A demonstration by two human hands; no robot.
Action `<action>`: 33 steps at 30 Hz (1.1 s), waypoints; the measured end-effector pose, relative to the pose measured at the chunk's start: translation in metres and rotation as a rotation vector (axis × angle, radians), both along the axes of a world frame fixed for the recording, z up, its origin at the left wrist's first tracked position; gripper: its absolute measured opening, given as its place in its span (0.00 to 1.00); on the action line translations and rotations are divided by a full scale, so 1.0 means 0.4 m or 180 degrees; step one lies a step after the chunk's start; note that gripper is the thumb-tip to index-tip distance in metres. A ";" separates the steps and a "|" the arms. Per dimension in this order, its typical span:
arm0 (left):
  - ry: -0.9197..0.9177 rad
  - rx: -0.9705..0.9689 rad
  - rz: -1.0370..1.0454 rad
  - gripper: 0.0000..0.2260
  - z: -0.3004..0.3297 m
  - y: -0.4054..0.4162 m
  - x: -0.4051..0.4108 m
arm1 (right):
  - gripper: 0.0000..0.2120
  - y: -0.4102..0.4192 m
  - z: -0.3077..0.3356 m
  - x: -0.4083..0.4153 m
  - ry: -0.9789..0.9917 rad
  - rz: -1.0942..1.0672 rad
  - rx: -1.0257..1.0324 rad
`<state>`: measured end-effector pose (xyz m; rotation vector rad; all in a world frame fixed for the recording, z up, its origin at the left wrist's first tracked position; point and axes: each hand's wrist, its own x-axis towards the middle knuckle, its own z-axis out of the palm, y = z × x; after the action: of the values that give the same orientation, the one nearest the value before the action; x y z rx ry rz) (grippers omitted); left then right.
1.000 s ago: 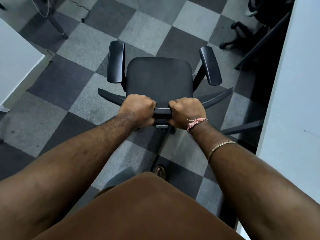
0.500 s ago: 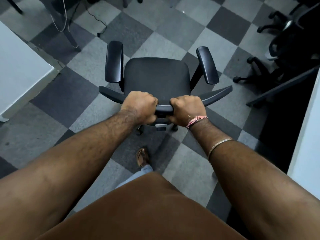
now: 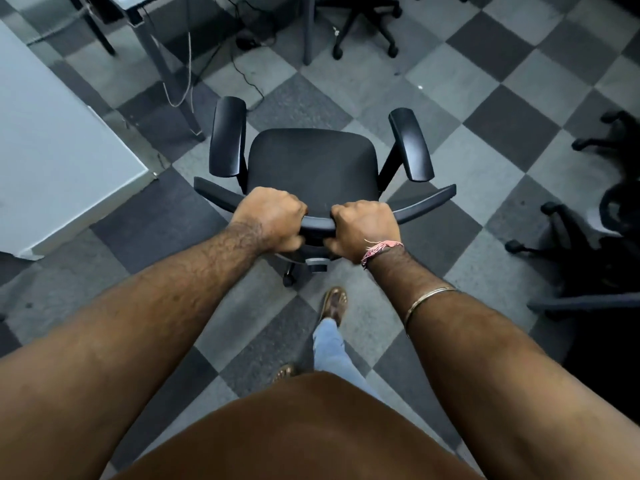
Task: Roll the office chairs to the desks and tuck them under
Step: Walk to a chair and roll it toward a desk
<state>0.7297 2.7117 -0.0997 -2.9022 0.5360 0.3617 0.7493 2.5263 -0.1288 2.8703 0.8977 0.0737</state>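
A black office chair [image 3: 311, 164] with two armrests stands on the checkered carpet in front of me, its seat facing away. My left hand [image 3: 273, 218] grips the top edge of its backrest on the left of centre. My right hand [image 3: 363, 226] grips the same edge just to the right, a pink thread on the wrist. Part of one caster shows under the backrest. A white desk [image 3: 52, 150] lies at the left, and another desk's legs [image 3: 162, 64] stand ahead at the upper left.
Cables [image 3: 242, 71] trail on the floor ahead of the chair. Another chair base [image 3: 363, 26] stands at the top centre. Black chairs [image 3: 595, 230] crowd the right edge. My sandalled foot [image 3: 334, 304] steps behind the chair.
The chair and I have moved forward across the carpet. The white surface at the right has left the view, and the far desk legs, cables and another chair base have come into view.
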 end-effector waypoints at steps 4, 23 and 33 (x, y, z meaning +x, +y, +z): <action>-0.0057 0.0024 0.0179 0.13 -0.015 0.061 0.183 | 0.16 0.065 -0.008 0.207 0.0051 0.0236 0.0078; -0.0010 0.0083 0.0723 0.15 -0.028 0.205 0.752 | 0.13 0.214 0.001 0.843 0.0267 0.0801 0.0219; -0.0161 -0.0072 0.0733 0.14 -0.045 0.299 0.963 | 0.14 0.301 0.011 1.063 0.0286 0.0910 0.0148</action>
<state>1.1149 2.8314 -0.1178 -2.9924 0.1991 0.3126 1.1746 2.6466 -0.1243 2.7841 1.3355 -0.0065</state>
